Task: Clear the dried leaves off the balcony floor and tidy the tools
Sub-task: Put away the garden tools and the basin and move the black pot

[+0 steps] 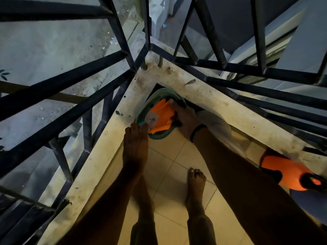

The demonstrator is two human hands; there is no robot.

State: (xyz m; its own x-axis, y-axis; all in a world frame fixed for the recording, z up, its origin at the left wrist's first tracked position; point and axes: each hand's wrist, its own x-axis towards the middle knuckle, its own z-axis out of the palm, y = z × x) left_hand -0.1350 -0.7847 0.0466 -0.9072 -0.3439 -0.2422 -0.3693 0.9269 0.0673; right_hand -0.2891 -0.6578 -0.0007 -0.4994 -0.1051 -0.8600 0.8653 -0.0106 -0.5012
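Note:
A green plastic basket sits on the floor in the balcony corner. A pair of orange gloves with a paper label lies inside it. My left hand reaches down to the basket's near left rim and holds it with the fingertips. My right hand, a dark band on its wrist, grips the right side of the gloves inside the basket. One dried leaf lies on the concrete ledge behind the corner.
Black metal railings close the corner on both sides above the ledge. A white plastic bag lies along the right wall. An orange and black tool lies at the right edge. My bare feet stand on the cream tiles.

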